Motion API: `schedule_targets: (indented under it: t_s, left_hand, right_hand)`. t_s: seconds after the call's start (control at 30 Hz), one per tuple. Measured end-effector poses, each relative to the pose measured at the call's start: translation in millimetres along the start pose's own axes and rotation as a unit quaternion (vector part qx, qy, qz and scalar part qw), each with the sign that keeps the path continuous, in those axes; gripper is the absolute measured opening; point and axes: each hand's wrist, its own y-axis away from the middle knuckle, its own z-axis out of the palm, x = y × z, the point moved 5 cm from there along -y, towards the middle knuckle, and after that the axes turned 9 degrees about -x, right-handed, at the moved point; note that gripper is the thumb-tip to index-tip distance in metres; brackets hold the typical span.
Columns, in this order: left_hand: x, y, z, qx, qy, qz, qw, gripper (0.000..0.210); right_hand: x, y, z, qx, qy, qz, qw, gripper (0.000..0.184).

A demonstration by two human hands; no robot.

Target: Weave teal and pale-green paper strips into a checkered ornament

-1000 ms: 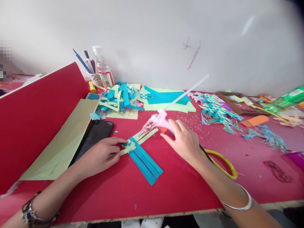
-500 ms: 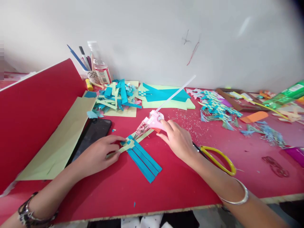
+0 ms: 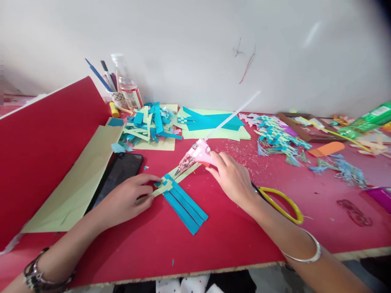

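I had the small woven piece of paper strips [image 3: 166, 185] near the middle of the frame, between the two hands and closer to the left one. Its teal strips [image 3: 187, 208] ran toward the lower right; its pale green strips [image 3: 186, 174] slanted from lower left to upper right. The left hand [image 3: 132, 197] came in from the left with its index fingertip on the weave's left edge; I could not tell whether its thumb pinched the green tails. The right hand [image 3: 233, 179] grasped the pink glue gun [image 3: 200, 152], up and to the right of the weave. To my eye the gun's aim mattered most: its barrel lay nearly along the green strips, nozzle down-left at the crossing, though I could not tell whether the tip touched paper.
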Motion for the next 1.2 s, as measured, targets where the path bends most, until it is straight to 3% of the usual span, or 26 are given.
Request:
schedule_targets:
  t_s: [1.2]
  left_hand:
    - [-1.4, 0.1, 1.4, 0.0, -0.006, 0.003, 1.0, 0.029]
  right_hand:
    - [29.2, -0.6, -6.5, -0.005, 0.043, 0.087, 0.995, 0.029]
